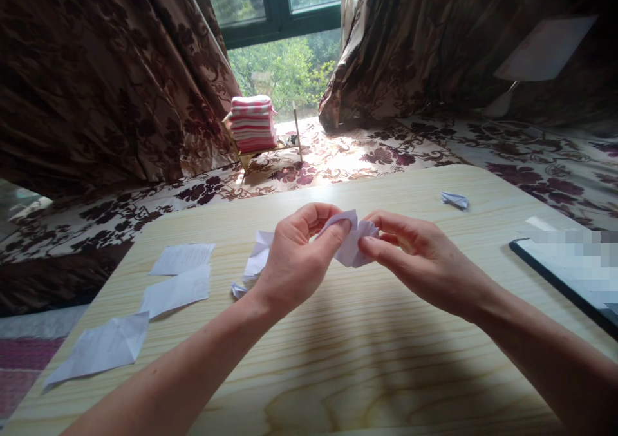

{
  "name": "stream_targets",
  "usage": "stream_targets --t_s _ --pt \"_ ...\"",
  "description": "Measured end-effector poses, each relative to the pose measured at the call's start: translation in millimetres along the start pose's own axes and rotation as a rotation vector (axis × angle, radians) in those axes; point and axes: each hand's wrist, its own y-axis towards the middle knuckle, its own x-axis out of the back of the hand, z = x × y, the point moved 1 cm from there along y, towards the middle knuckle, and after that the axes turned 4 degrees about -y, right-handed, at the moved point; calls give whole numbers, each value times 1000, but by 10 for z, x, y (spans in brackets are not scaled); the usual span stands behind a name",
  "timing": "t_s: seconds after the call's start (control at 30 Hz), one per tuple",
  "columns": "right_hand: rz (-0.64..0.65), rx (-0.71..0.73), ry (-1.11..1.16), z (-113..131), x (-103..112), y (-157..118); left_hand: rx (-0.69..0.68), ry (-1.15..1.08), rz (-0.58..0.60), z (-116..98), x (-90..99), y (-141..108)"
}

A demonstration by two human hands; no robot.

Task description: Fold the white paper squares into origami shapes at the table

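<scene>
Between both hands, above the middle of the table, is a crumpled, partly folded piece of white paper (351, 250). My left hand (306, 249) pinches its left side, thumb on top. My right hand (410, 246) grips the right side between thumb and fingers. Just behind my left hand lies a creased sheet of paper (257, 254), partly hidden by it. A small folded paper piece (238, 290) rests by my left wrist. Farther off at the right back sits another small folded paper (454, 200).
Several loose sheets, such as this creased paper (103, 346), lie along the left of the wooden table (309, 371). A dark-edged tablet or board (564, 288), partly blurred out, is at the right. Beyond stand a rack with folded pink cloths (252, 123) and a lamp (545, 49).
</scene>
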Motion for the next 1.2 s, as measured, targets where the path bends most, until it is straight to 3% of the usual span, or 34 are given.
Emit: stream_targets --t_s 0.33,0.83,1.2 --pt "-64 42 109 -36 -41 10 93 -183 -48 16 -4 43" --pt "-91 -49 269 -48 -41 30 183 -80 -14 -51 -41 22" --pt "-75 -92 247 2 -45 19 183 -65 -79 -19 -31 31"
